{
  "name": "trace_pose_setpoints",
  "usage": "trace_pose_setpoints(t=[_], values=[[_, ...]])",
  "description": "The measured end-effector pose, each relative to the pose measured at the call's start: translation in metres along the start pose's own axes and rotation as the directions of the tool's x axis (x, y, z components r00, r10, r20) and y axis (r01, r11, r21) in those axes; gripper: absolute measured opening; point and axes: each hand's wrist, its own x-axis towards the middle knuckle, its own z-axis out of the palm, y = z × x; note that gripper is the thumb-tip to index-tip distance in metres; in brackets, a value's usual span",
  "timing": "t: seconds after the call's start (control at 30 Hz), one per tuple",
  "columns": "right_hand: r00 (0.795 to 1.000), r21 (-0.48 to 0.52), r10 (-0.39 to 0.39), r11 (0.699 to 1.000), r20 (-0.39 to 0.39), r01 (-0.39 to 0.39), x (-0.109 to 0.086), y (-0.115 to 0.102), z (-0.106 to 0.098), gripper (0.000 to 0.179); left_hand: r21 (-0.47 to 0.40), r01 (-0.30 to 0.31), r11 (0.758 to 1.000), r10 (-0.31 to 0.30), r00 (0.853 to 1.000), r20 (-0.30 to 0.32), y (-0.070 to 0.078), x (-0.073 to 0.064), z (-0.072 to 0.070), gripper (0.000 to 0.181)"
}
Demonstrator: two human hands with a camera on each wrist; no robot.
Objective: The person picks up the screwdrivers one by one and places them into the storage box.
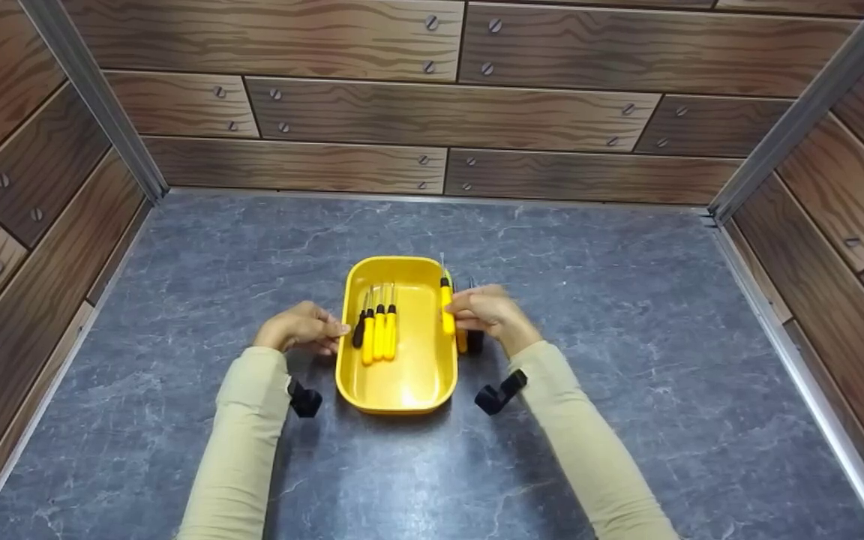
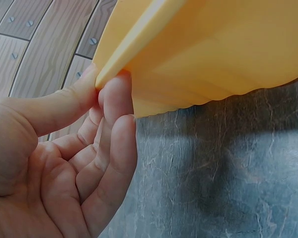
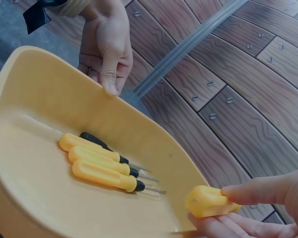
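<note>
My left hand (image 1: 303, 328) pinches the left rim of a yellow tray (image 1: 413, 386) between thumb and fingers, as the left wrist view shows up close. Inside, toward the tray's left side, three yellow-handled screwdrivers (image 1: 379, 337) lie side by side with a black-handled screwdriver (image 1: 358, 332), their shafts pointing away from me. Over the right rim, my right hand (image 1: 498, 316) holds another yellow screwdriver (image 1: 448, 309) by its handle, shaft pointing away. In the right wrist view, that screwdriver's handle end (image 3: 207, 202) faces the camera and its shaft is hidden.
Just outside the tray's right wall, a black handle (image 1: 475, 343) and an orange-yellow one show partly beneath my right hand. The grey marbled tabletop (image 1: 612, 300) is bordered by wood-patterned walls (image 1: 372, 112) with metal corner posts (image 1: 799, 112).
</note>
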Motion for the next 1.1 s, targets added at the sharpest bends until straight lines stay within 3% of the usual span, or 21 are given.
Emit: trace_pose_setpoints(t=[0.7, 1.1], values=[[0.997, -0.049, 0.072, 0.996, -0.042, -0.074, -0.005, -0.009, 0.03, 0.043, -0.004, -0.005, 1.0, 0.005, 1.0, 0.0, 0.001, -0.001, 0.002, 0.031], [0.998, -0.03, 0.039, 0.999, -0.043, -0.041, -0.002, -0.007, 0.038, 0.038, 0.0, -0.006, 1.0, 0.006, 1.0, -0.001, 0.001, -0.001, 0.001, 0.033]])
